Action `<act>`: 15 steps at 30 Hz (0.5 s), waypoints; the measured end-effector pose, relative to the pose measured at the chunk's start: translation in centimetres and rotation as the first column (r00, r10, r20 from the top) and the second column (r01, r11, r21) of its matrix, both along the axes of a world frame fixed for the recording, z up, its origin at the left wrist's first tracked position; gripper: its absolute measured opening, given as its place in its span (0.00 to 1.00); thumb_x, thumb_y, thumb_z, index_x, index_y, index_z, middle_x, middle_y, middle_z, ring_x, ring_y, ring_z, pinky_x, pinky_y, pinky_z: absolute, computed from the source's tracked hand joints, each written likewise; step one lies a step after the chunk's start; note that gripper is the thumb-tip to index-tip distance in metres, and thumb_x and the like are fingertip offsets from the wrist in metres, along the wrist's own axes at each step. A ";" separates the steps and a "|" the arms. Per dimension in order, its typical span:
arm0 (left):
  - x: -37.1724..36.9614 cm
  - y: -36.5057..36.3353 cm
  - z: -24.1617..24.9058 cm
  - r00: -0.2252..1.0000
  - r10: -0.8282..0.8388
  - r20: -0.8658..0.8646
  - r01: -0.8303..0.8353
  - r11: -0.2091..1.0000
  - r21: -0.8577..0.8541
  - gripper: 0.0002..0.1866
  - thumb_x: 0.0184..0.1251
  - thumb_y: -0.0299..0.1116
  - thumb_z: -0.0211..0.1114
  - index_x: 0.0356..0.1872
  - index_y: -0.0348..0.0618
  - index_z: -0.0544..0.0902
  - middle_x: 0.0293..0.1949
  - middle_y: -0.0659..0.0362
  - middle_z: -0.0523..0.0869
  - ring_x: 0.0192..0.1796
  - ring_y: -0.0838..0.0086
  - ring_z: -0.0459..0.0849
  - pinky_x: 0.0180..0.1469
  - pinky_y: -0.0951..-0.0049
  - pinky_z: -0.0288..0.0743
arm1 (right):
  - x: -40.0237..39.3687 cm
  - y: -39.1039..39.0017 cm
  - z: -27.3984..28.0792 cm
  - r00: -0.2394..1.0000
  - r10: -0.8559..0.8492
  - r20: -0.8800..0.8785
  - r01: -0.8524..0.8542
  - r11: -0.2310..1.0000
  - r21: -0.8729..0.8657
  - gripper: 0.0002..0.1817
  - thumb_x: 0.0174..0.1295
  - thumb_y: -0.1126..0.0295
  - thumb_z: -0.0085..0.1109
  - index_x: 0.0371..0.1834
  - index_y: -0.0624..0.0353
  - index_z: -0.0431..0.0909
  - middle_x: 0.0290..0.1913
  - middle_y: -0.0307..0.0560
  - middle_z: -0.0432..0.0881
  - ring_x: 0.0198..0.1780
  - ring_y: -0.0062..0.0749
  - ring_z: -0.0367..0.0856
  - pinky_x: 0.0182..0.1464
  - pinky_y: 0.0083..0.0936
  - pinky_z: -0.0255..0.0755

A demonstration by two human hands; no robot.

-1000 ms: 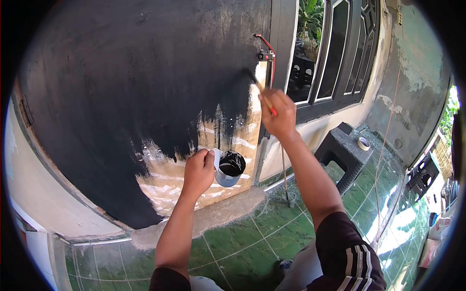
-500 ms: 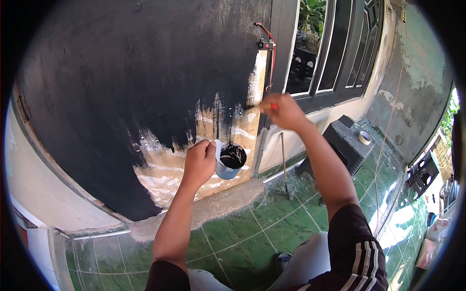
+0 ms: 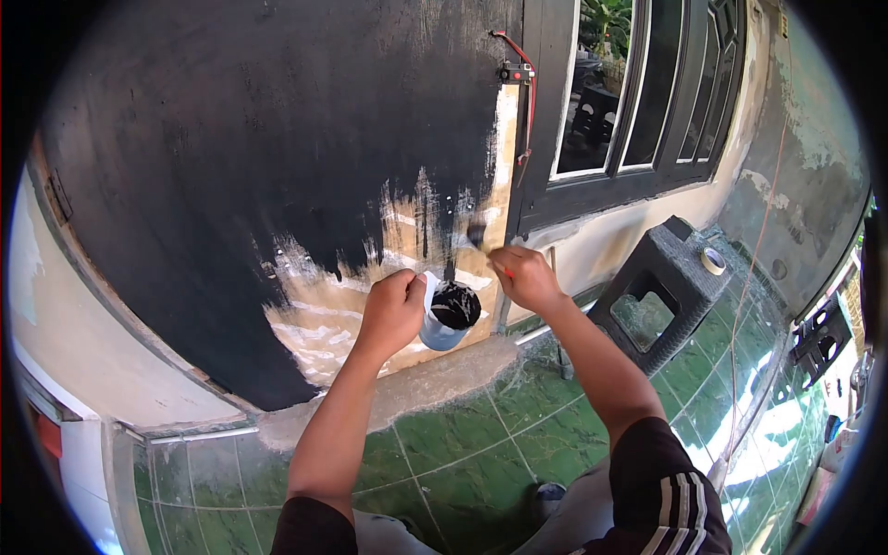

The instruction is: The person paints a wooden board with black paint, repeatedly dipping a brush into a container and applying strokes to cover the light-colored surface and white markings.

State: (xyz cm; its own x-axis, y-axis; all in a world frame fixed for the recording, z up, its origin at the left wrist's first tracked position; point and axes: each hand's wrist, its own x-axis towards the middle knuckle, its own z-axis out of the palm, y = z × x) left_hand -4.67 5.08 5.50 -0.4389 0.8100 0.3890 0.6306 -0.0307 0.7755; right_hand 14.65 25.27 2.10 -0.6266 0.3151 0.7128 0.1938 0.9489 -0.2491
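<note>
My left hand [image 3: 392, 310] is closed on the handle of a plastic cup [image 3: 447, 335], whose inside is coated with black paint. In my right hand [image 3: 525, 277] is a paintbrush [image 3: 478, 235], its dark bristles pointing up and left, just in front of the door. The door [image 3: 277, 139] is mostly covered in black paint. Its lower right part shows bare tan wood [image 3: 338, 314] with white streaks, and ragged black strokes run down into it. The cup hangs in front of this bare part, below and left of the brush.
A dark plastic stool [image 3: 668, 287] stands right of my right arm, with a roll of tape [image 3: 712, 261] on top. A latch with a red strap [image 3: 516, 72] sits at the door's edge beside the window [image 3: 638, 92]. Green tiles [image 3: 453, 462] cover the floor.
My right hand has come down with the paintbrush, closer to the cup, and the bristles now tilt upward. The cup stays in my left hand. The view has shifted slightly.
</note>
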 end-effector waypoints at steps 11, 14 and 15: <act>0.4 1.1 -0.1 0.999 -0.035 -0.004 0.035 0.999 0.005 0.18 0.80 0.37 0.61 0.32 0.31 0.80 0.29 0.37 0.83 0.34 0.39 0.83 0.38 0.51 0.75 | 0.1 2.4 18.8 0.975 -0.018 -0.223 0.080 0.959 0.272 0.07 0.67 0.74 0.68 0.45 0.59 0.92 0.47 0.53 0.92 0.46 0.53 0.91 0.50 0.39 0.85; 0.5 1.3 -0.5 0.999 -0.035 0.035 0.036 0.999 -0.033 0.18 0.80 0.37 0.61 0.32 0.31 0.80 0.29 0.37 0.83 0.34 0.39 0.83 0.38 0.51 0.74 | -0.8 1.6 16.0 0.891 0.061 -0.450 0.145 0.901 0.408 0.09 0.67 0.75 0.67 0.47 0.59 0.90 0.47 0.53 0.92 0.42 0.51 0.91 0.47 0.40 0.84; 0.4 1.3 -0.6 0.999 -0.036 0.026 0.036 0.999 -0.033 0.18 0.80 0.37 0.61 0.32 0.31 0.80 0.29 0.37 0.83 0.34 0.39 0.83 0.38 0.52 0.74 | -1.1 1.6 13.8 0.869 0.096 -0.486 0.156 0.878 0.453 0.09 0.67 0.75 0.66 0.48 0.58 0.90 0.47 0.53 0.92 0.41 0.50 0.91 0.46 0.40 0.83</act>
State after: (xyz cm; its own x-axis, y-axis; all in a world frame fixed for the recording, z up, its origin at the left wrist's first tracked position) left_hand -4.27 6.36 4.90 -0.4187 0.8378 0.3503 0.6096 -0.0266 0.7922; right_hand 13.54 26.91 15.87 -0.1597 -0.1179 0.9801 0.1996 0.9685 0.1490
